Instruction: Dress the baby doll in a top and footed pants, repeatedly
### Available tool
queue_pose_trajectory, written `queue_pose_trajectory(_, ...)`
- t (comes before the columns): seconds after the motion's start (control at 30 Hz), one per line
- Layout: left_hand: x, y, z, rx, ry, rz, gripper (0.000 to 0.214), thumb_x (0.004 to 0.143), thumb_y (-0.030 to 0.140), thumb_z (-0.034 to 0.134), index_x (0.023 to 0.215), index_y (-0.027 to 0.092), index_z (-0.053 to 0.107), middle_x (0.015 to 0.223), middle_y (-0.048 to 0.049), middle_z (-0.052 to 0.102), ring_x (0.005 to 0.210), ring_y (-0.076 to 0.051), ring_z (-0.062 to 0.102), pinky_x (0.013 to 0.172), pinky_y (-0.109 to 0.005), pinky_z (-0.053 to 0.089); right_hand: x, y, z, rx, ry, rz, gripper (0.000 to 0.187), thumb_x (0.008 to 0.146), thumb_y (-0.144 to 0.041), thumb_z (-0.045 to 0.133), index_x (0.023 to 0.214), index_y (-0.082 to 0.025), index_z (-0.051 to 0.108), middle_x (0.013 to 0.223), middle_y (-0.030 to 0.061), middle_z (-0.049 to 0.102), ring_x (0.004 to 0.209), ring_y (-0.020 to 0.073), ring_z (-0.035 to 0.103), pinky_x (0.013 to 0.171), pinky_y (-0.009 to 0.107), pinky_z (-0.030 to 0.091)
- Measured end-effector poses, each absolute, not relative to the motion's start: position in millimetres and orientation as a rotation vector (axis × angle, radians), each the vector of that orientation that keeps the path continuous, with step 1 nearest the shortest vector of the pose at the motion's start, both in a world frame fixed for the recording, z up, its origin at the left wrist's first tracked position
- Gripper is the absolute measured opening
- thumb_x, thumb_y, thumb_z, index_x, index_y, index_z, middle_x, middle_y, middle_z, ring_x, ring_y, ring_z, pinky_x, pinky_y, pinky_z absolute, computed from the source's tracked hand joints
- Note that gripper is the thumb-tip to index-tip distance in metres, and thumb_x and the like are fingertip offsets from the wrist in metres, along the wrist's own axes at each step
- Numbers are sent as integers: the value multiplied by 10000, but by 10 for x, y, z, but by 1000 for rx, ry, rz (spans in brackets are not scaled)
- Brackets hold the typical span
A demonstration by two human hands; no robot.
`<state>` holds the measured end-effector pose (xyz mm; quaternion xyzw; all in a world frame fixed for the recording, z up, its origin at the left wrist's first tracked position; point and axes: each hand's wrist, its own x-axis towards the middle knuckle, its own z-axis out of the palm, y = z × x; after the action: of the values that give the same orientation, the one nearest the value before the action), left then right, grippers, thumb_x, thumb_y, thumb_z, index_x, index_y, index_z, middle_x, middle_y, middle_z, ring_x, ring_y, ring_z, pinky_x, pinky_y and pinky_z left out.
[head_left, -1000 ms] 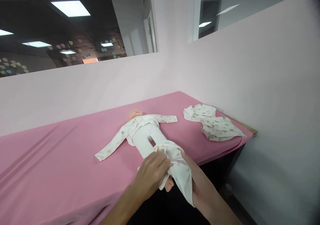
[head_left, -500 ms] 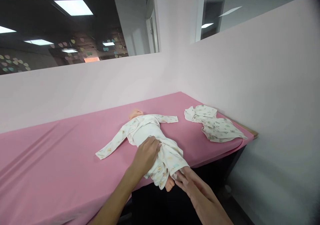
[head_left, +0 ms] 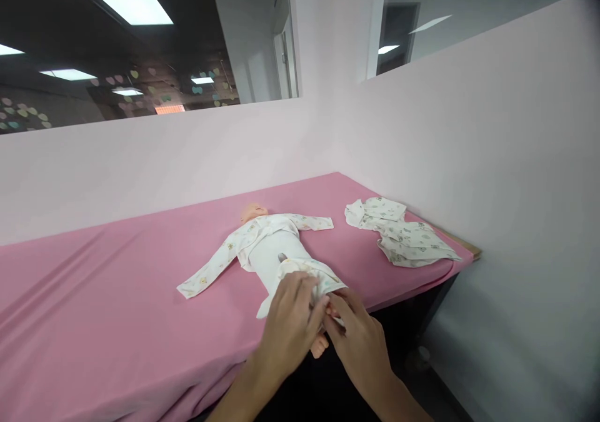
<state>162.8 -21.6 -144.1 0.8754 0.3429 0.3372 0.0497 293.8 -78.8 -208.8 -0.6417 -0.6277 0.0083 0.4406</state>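
Note:
A baby doll lies on its back on the pink-covered table, its feet toward me. It wears a long-sleeved white printed top, open over a plain white middle. White printed pants are bunched around its legs. My left hand is closed on the pants' fabric over the lower legs. Beside it, my right hand pinches the pants at the leg opening, where a bit of the doll's foot shows between my fingers. The other foot sticks out below my hands. The fingertips are partly hidden.
A second set of white printed baby clothes lies spread at the table's right end. The pink sheet has folds at the left and drapes over the front edge. White walls with windows stand behind and at the right.
My left hand has moved from the waist down to the lower legs, next to my right hand. My right hand has moved slightly up, and the pants are more bunched.

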Motion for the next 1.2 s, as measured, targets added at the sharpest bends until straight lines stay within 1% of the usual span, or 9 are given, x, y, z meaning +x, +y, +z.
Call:
queue_pose_trajectory(0.17,1649,-415,-1469,2721,1016,695,46,913,185,467,924,202,508,954,-37,569,877,-198,511,793,-367,443,2956,-803,-2237,-1491,-1514,34,244,894,-170,425,1095,-238,545,1146,105,583,844,207,660,634,315,540)
queue_pose_trajectory(0.33,1642,-344,-1466,2724,960,494,94,879,127,468,935,201,480,941,-27,570,874,-197,495,786,-347,421,3050,-940,-2389,-1320,-1488,209,230,915,-214,478,1130,-255,552,1146,97,555,1008,204,624,822,321,556)
queue_pose_trajectory(0.53,1673,-276,-1595,2809,992,516,252,807,65,466,1025,189,496,934,-39,583,862,-209,490,785,-360,405,3256,-1030,-2533,-1420,-1398,399,248,939,-295,467,1177,-280,535,1228,82,531,980,188,627,666,265,558)
queue_pose_trajectory(0.67,1688,-266,-1620,2883,974,492,220,762,53,473,929,196,493,915,-45,587,842,-219,495,748,-364,402,3327,-972,-2667,-1532,-1354,110,264,906,-318,508,1162,-251,520,1195,103,528,1025,244,581,767,375,540)
queue_pose_trajectory(0.77,1697,-256,-1593,2920,961,416,209,735,45,478,870,205,480,877,-38,589,835,-221,501,733,-354,404,3354,-881,-2704,-1561,-1460,99,307,886,-318,532,1182,-248,493,1169,99,552,1064,266,559,877,454,498)
queue_pose_trajectory(0.87,1713,-233,-1583,2931,966,383,242,747,64,493,947,201,491,887,-40,591,857,-226,512,754,-359,413,3397,-777,-2635,-1553,-1565,165,237,886,-312,537,1109,-242,495,1043,68,605,964,244,591,824,421,504)
queue_pose_trajectory(0.97,1729,-206,-1592,2946,962,397,197,758,98,516,930,192,494,912,-49,588,869,-230,513,749,-362,420,3451,-683,-2504,-1528,-1756,195,21,893,-237,502,884,-231,484,840,22,585,777,202,577,687,351,479)
queue_pose_trajectory(1.07,1728,-180,-1600,2959,927,464,150,770,117,532,895,191,493,909,-40,582,865,-218,510,742,-346,424,3521,-592,-2386,-1475,-1914,130,143,903,-194,455,767,-229,430,750,5,531,705,182,523,631,319,428)
queue_pose_trajectory(1.2,1695,-137,-1635,2943,871,609,104,799,146,554,870,190,492,904,-24,574,858,-195,506,766,-332,428,3639,-427,-2291,-1337,-2040,52,129,877,-176,487,771,-226,434,835,33,555,789,194,522,704,335,433)
